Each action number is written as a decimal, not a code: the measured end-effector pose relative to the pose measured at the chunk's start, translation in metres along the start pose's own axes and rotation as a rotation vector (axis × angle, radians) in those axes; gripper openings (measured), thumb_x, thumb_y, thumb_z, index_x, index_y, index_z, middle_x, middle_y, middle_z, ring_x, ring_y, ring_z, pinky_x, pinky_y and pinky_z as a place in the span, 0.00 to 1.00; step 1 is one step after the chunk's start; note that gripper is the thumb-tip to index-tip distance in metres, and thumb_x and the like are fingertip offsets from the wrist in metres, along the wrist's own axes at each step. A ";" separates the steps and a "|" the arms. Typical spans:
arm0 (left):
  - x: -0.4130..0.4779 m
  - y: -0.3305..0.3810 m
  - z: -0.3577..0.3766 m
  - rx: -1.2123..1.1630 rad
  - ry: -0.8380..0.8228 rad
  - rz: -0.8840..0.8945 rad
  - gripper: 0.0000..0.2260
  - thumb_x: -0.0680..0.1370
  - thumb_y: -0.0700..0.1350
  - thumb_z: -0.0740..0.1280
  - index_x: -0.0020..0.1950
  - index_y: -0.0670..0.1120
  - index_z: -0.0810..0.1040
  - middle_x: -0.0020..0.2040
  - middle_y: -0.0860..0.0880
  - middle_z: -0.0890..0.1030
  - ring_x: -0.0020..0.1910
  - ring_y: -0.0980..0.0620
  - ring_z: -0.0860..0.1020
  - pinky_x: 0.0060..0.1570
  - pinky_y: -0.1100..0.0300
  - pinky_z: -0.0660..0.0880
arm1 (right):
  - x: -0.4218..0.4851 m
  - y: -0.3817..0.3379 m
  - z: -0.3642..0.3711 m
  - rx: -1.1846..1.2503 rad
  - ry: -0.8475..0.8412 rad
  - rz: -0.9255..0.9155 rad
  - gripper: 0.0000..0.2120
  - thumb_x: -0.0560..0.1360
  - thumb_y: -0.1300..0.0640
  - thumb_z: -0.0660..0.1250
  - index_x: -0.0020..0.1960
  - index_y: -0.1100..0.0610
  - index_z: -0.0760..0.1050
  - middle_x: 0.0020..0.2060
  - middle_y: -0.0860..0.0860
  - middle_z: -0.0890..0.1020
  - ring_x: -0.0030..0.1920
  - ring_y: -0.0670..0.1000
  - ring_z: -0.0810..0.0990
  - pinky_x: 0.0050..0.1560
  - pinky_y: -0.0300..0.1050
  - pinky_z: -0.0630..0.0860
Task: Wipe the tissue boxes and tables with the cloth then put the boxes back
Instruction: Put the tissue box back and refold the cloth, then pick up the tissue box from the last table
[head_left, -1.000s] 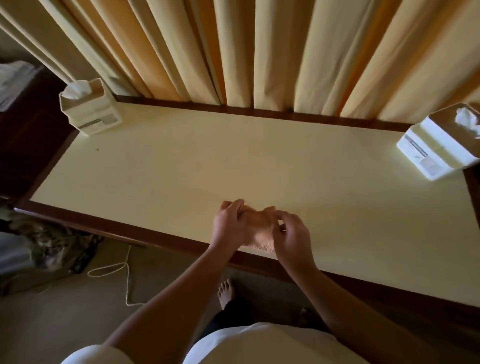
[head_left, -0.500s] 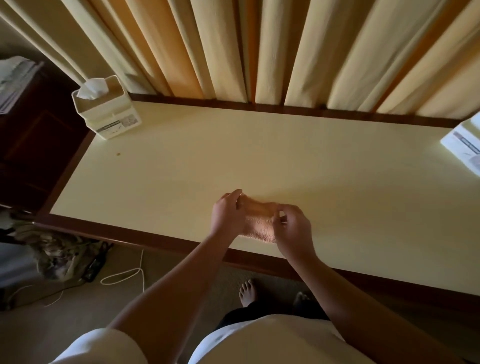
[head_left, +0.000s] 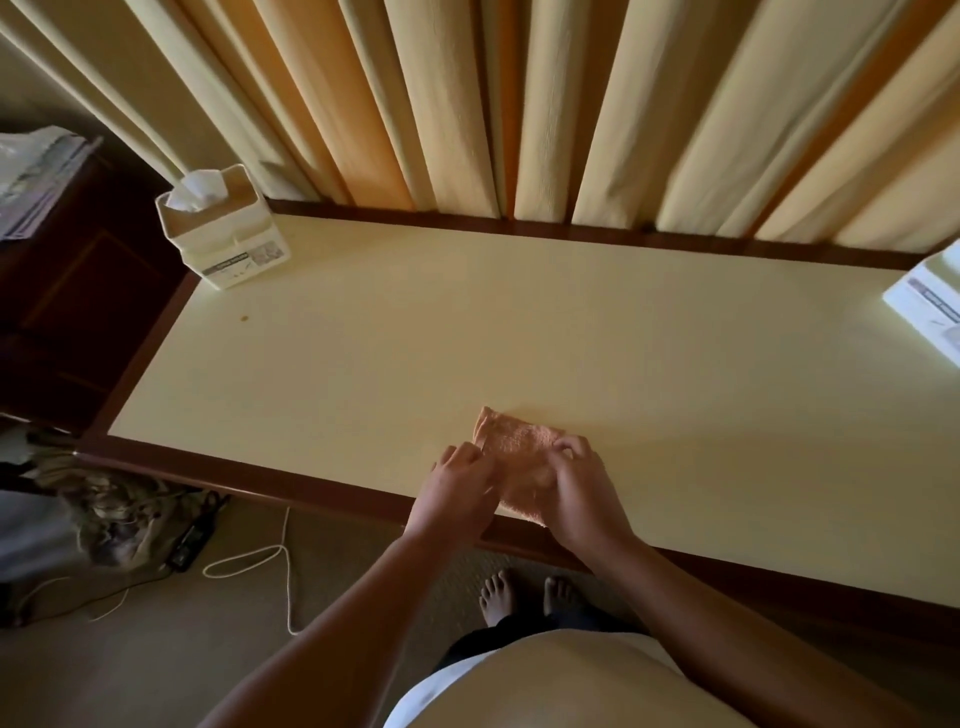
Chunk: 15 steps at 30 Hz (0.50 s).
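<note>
A small orange cloth (head_left: 514, 447) lies on the pale yellow table (head_left: 467, 332) near its front edge. My left hand (head_left: 460, 486) grips the cloth's left edge and my right hand (head_left: 579, 486) holds its right side, fingers curled on it. A white tissue box (head_left: 223, 234) with a tissue sticking out stands at the table's far left corner. A second white tissue box (head_left: 930, 306) shows partly at the right edge of the view.
Cream and orange curtains (head_left: 519, 104) hang right behind the table. A dark wooden cabinet (head_left: 67, 291) stands to the left. Cables (head_left: 260, 561) and clutter lie on the floor at the left. My bare feet (head_left: 524, 597) are under the table's front edge.
The cloth has come down flat on the table and spread out toward the back. The view has shifted, so the right tissue box is nearly out of frame.
</note>
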<state>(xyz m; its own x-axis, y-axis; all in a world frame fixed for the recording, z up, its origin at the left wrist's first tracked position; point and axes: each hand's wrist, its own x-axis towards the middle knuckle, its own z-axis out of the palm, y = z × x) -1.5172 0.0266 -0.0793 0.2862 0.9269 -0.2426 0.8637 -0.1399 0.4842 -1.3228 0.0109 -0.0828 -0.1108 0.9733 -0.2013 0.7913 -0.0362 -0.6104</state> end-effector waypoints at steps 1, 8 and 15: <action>0.000 0.002 -0.003 -0.011 0.024 -0.001 0.11 0.80 0.42 0.68 0.63 0.46 0.81 0.59 0.47 0.78 0.59 0.45 0.74 0.59 0.46 0.77 | -0.002 -0.002 -0.004 -0.030 -0.001 -0.034 0.20 0.78 0.57 0.72 0.68 0.59 0.77 0.69 0.53 0.72 0.66 0.55 0.74 0.61 0.44 0.76; 0.012 0.028 -0.042 -0.088 0.162 0.006 0.22 0.82 0.37 0.65 0.77 0.46 0.73 0.75 0.47 0.73 0.72 0.45 0.73 0.70 0.49 0.73 | -0.001 -0.034 -0.028 -0.125 0.004 -0.236 0.26 0.81 0.57 0.66 0.78 0.61 0.67 0.74 0.56 0.73 0.74 0.56 0.70 0.76 0.47 0.63; 0.009 0.017 -0.065 -0.073 0.244 -0.072 0.24 0.84 0.39 0.59 0.82 0.46 0.66 0.80 0.48 0.68 0.78 0.48 0.68 0.75 0.52 0.69 | 0.020 -0.042 -0.024 -0.160 -0.088 -0.303 0.31 0.83 0.47 0.52 0.83 0.58 0.57 0.81 0.54 0.63 0.82 0.51 0.57 0.82 0.53 0.57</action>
<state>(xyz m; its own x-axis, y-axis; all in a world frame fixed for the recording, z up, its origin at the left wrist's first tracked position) -1.5266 0.0555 -0.0182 0.1091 0.9914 -0.0728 0.8435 -0.0536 0.5345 -1.3444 0.0377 -0.0428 -0.4009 0.9108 -0.0984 0.7980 0.2945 -0.5258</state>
